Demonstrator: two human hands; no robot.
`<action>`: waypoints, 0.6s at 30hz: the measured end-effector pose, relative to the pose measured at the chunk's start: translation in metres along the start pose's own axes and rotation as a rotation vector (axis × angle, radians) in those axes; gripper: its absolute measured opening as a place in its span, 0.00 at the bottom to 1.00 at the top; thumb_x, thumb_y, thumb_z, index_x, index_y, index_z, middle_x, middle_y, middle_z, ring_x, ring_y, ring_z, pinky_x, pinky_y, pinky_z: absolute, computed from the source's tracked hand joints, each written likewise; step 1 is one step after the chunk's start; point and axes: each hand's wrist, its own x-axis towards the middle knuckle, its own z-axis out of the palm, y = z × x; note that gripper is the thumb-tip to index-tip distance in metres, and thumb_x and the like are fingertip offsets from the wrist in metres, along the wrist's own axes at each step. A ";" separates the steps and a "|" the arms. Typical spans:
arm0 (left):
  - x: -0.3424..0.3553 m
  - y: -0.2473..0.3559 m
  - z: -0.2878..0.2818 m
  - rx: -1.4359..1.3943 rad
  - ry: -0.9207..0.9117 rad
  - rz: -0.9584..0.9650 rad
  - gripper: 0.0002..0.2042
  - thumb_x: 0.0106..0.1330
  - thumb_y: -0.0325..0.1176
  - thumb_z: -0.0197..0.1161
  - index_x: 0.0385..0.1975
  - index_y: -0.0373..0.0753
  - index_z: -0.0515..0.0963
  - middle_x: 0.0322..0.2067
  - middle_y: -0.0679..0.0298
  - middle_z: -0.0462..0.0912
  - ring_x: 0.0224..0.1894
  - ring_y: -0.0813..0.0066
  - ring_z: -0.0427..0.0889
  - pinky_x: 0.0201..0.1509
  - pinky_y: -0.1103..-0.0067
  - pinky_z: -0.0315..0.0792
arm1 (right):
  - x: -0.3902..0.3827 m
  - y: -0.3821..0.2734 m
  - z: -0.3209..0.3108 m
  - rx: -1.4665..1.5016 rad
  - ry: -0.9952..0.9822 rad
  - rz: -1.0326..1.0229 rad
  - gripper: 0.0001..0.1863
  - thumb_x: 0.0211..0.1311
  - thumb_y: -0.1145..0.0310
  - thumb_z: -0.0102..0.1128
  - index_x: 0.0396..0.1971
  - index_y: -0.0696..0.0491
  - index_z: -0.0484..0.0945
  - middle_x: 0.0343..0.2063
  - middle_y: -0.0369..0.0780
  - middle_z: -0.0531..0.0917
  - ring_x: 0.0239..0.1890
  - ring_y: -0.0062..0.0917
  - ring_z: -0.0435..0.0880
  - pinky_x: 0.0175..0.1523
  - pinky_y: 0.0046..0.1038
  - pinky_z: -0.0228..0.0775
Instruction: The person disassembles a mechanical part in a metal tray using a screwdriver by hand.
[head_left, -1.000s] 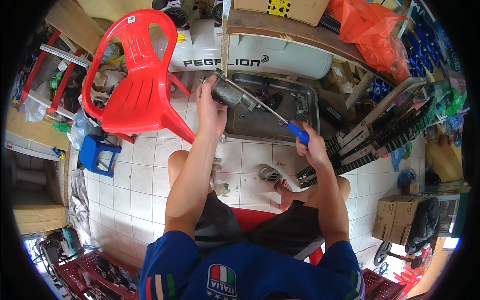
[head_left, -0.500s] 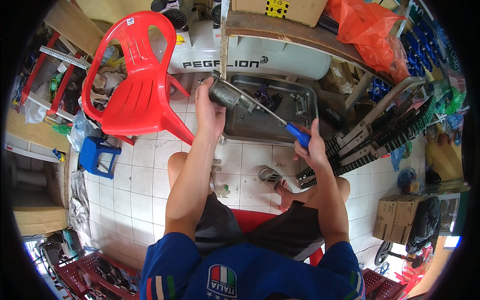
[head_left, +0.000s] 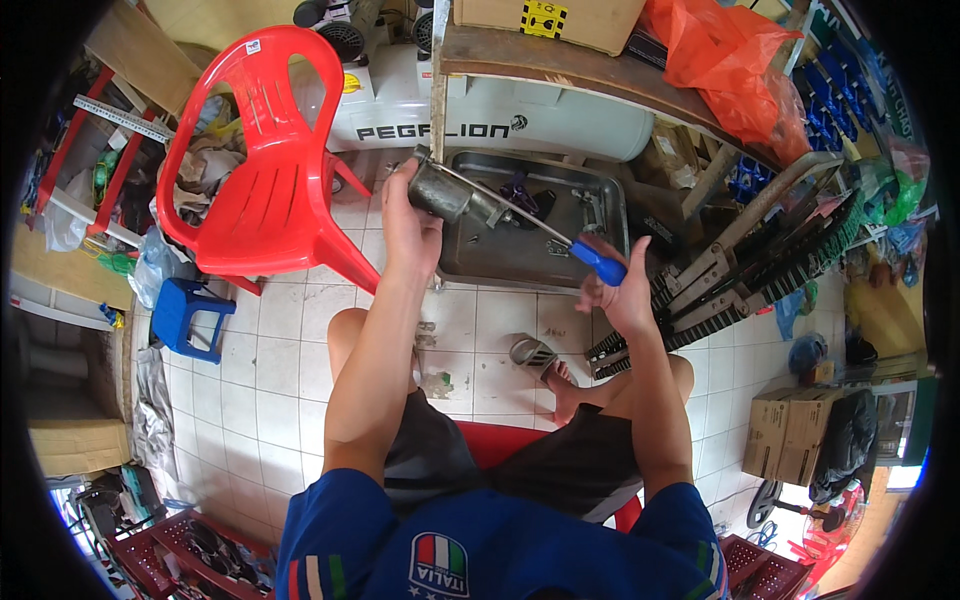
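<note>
A worn metal cylinder, like a small motor body [head_left: 438, 194], sits tilted in my left hand [head_left: 408, 230], its fingers wrapped around the near-left side. A long screwdriver [head_left: 600, 263] with a blue handle slants from the cylinder's upper end down to the right. Its tip meets the cylinder's end, though the exact contact is too small to make out. Around the handle, my right hand [head_left: 630, 295] has loosened: thumb raised off it, fingers spread and slightly blurred, the handle lying against them. Below both is a dark metal tray [head_left: 520, 281] holding several small metal parts.
A red plastic chair [head_left: 262, 215] stands at left, with a blue stool [head_left: 188, 318] beside it. Behind the tray lies a white tank [head_left: 585, 122] under a wooden shelf [head_left: 560, 72]. Black ribbed parts with metal bars [head_left: 705, 285] lean at right. Cardboard boxes [head_left: 785, 435] stand farther right.
My right hand's fingers have come off the screwdriver handle and spread, with the thumb lifted. My left hand still holds the cylinder. The whole view has shifted slightly.
</note>
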 end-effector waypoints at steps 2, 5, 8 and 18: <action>0.002 0.000 -0.001 0.001 0.002 -0.008 0.18 0.66 0.40 0.62 0.53 0.43 0.71 0.47 0.67 0.77 0.50 0.74 0.77 0.54 0.72 0.72 | 0.005 0.007 -0.015 -0.057 -0.029 0.026 0.41 0.71 0.33 0.34 0.67 0.53 0.65 0.15 0.35 0.70 0.17 0.24 0.69 0.39 0.31 0.74; 0.002 -0.001 -0.001 0.001 0.007 -0.010 0.17 0.66 0.40 0.62 0.52 0.43 0.71 0.47 0.67 0.77 0.50 0.74 0.77 0.55 0.71 0.72 | 0.012 0.015 -0.020 -0.143 0.029 -0.035 0.35 0.73 0.40 0.39 0.67 0.53 0.64 0.17 0.36 0.71 0.16 0.24 0.68 0.39 0.29 0.73; 0.004 -0.002 -0.005 0.000 -0.017 -0.004 0.18 0.66 0.40 0.62 0.53 0.44 0.71 0.47 0.67 0.77 0.50 0.74 0.77 0.55 0.71 0.72 | 0.012 0.015 -0.004 0.028 0.166 -0.147 0.30 0.73 0.49 0.43 0.68 0.52 0.63 0.22 0.37 0.73 0.22 0.22 0.72 0.41 0.30 0.74; 0.001 -0.002 0.000 -0.008 -0.006 -0.008 0.18 0.67 0.41 0.62 0.53 0.44 0.71 0.48 0.68 0.77 0.51 0.74 0.77 0.56 0.72 0.71 | 0.007 0.015 -0.016 -0.045 0.051 0.081 0.42 0.71 0.32 0.36 0.70 0.53 0.60 0.25 0.39 0.77 0.24 0.24 0.74 0.24 0.24 0.66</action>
